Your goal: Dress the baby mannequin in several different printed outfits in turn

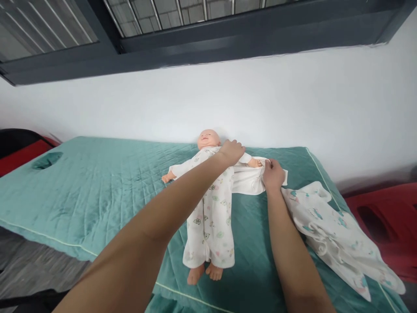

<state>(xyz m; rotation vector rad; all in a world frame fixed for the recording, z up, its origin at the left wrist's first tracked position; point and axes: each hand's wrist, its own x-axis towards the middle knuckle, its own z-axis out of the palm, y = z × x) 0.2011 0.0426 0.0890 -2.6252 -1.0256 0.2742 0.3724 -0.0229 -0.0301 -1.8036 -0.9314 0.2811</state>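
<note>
A baby doll (208, 138) lies on its back, head toward the wall, in a white patterned romper (208, 226). Its bare feet stick out below the legs, and one doll hand rests out to the left. My left hand (232, 152) is closed over the sleeve at the doll's shoulder on the right; what its fingertips touch is partly hidden. A plain white front flap (249, 179) of the romper is spread out to the right, under the doll's other hand (254, 162). My right hand (273, 174) pinches the edge of that flap.
A second white baby garment (335, 230) with blue-green prints lies crumpled on the right. Everything rests on a green quilted bed cover (107, 187) against a white wall (130, 108). Red chairs (391, 226) stand beyond the right end; a dark window frame (228, 48) runs above.
</note>
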